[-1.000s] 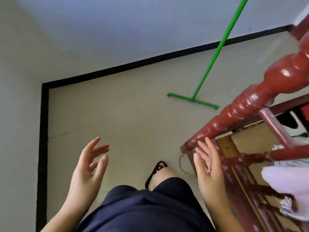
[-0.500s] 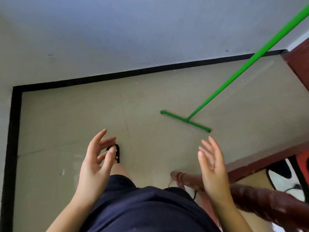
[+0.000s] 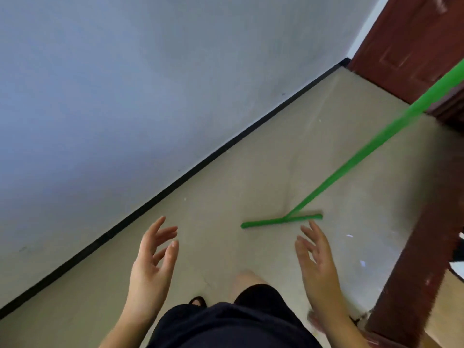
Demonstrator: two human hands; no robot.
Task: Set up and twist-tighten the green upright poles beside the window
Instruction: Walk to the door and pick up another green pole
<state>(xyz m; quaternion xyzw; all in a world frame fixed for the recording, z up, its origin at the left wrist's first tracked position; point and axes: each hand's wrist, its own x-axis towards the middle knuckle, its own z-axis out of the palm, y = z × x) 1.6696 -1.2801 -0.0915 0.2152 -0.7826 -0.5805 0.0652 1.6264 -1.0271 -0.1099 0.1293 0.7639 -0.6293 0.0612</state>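
A green pole (image 3: 371,144) rises from a green crossbar foot (image 3: 281,221) that rests flat on the beige floor, and it slants up to the right edge of the view. My left hand (image 3: 153,262) hovers open at the lower left, fingers spread, holding nothing. My right hand (image 3: 317,262) hovers open just below the right end of the crossbar foot, apart from it. Neither hand touches the pole. The picture is blurred by motion.
A pale wall (image 3: 125,96) with a black skirting strip (image 3: 175,182) runs diagonally on the left. Dark red wooden furniture (image 3: 426,247) stands along the right, and a dark red door (image 3: 411,41) is at the top right. My dark shorts and a sandalled foot (image 3: 198,302) are at the bottom.
The view has swung left and tilted, so the red furniture slid toward the right edge. The pole's foot now lies closer to my right hand. Both hands stay open and raised.
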